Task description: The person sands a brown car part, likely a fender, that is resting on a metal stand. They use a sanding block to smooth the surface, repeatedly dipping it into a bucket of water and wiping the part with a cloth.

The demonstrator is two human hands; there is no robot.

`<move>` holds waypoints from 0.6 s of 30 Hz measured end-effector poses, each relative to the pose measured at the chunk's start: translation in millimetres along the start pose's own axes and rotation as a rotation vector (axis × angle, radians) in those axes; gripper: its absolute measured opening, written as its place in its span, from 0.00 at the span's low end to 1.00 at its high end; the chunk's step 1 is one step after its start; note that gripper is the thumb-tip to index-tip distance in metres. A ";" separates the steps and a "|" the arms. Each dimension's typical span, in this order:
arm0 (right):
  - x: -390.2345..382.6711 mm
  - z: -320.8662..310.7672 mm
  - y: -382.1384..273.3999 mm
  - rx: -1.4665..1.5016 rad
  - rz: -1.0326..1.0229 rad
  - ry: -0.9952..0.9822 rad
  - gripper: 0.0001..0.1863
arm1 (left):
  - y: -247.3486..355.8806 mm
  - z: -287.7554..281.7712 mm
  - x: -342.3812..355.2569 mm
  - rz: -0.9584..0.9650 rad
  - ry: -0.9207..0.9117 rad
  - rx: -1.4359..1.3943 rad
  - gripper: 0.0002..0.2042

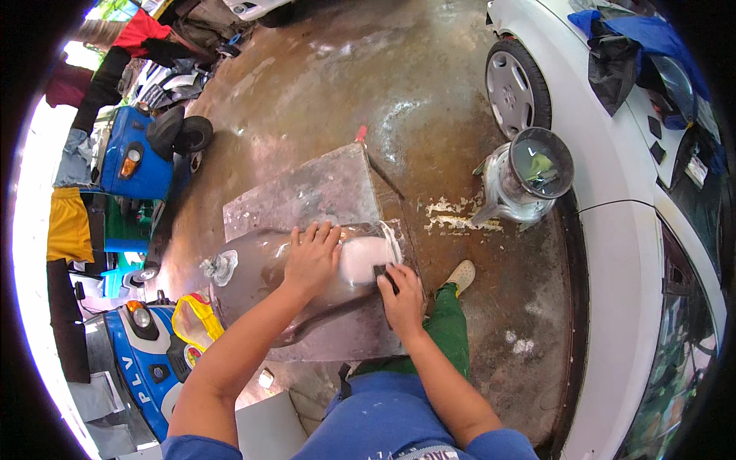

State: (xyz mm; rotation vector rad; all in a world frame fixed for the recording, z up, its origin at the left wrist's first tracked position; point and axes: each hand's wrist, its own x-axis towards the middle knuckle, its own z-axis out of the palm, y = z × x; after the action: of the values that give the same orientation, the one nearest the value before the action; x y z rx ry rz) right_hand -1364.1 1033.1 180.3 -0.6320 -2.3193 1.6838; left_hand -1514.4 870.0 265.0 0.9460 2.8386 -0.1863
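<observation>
Beneath your grip, the scuffed grey table, and on it the glossy grey curved panel! Your left hand lies flat, released; your right hand, beside the rounded white patch, grasps a small black block.

Panel: grey, with white patch.
Block, black; trousers, green; shirt, blue; shoe, cream; shorts, yellow; car, white.

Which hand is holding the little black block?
The right hand: it grips the black block; the left hand just rests on the shiny grey panel.
</observation>
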 end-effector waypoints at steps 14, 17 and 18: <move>-1.7 7.5 -25.5 -0.038 -0.134 0.011 0.19 | 0.0 -0.3 1.5 0.031 0.028 0.025 0.22; 63.2 24.4 -4.9 -0.055 -0.103 0.079 0.20 | 2.6 -7.9 4.8 0.041 0.030 0.025 0.22; 77.8 27.4 -5.5 -0.054 -0.071 0.100 0.20 | 2.6 -8.9 4.3 0.036 0.019 0.018 0.22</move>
State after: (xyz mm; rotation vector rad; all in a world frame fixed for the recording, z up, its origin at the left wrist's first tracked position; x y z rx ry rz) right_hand -1445.4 1043.6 170.1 -0.6209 -2.2959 1.5279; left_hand -1517.1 876.0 272.8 1.0072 2.8389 -0.2005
